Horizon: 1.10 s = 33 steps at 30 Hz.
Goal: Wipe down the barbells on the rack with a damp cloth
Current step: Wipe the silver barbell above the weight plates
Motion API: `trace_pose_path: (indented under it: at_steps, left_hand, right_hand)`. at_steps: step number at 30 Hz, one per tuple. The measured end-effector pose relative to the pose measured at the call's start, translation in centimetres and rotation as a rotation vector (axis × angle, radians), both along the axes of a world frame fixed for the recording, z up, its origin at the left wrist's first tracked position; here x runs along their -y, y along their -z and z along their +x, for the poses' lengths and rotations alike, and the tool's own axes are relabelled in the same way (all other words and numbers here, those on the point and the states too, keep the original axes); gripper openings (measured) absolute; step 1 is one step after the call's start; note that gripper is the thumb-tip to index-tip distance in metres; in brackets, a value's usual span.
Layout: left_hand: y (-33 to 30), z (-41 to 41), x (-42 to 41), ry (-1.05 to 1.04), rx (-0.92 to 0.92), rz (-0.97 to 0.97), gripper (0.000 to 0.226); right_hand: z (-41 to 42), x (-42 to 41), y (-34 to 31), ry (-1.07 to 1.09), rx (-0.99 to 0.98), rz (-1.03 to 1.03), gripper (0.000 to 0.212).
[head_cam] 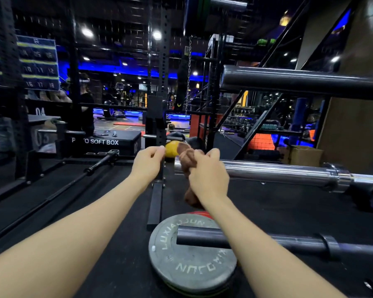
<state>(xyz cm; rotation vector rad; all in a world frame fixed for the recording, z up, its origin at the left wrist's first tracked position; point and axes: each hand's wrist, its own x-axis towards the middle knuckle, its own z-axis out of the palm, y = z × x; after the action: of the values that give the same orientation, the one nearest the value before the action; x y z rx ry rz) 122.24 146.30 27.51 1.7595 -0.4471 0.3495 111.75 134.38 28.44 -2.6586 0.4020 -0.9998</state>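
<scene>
Three barbell sleeves jut in from the right, one above another. The chrome middle barbell point(278, 172) lies at hand height, a dark upper barbell point(299, 81) hangs above it, and a dark lower barbell point(256, 238) sits below. My right hand point(207, 177) grips a bunched brown cloth point(186, 160) at the free end of the chrome sleeve; part of the cloth hangs beneath my wrist. My left hand point(148, 163) hovers just left of the cloth with fingers curled, thumb against fingertips, holding nothing that I can see.
A stack of grey weight plates point(181, 261) lies on the black floor under the lower barbell. A black rack upright point(163, 87) stands just behind my hands. A yellow ball point(171, 147), a black soft box point(103, 141) and a floor barbell point(95, 166) sit left. A person stands far left.
</scene>
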Motion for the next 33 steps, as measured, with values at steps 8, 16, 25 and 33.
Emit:
trace_pose_path:
  at_steps: [8, 16, 25, 33]
  left_hand:
    - [-3.3, -3.6, 7.8, -0.054, 0.328, 0.432, 0.031]
    - [-4.5, -6.4, 15.4, 0.067, 0.512, 1.147, 0.063]
    - [-4.6, -7.3, 17.7, 0.033, 0.569, 1.361, 0.042]
    - [-0.4, -7.2, 17.1, -0.245, 0.991, 1.113, 0.057]
  right_hand:
    - [-4.3, 11.0, -2.7, 0.307, -0.169, -0.079, 0.030]
    - [-8.7, 20.7, -3.3, 0.517, -0.082, -0.002, 0.020]
    - [-9.6, 23.7, -4.5, 0.577, -0.117, -0.021, 0.024]
    - [-9.3, 24.0, -3.2, 0.596, -0.002, 0.013, 0.026]
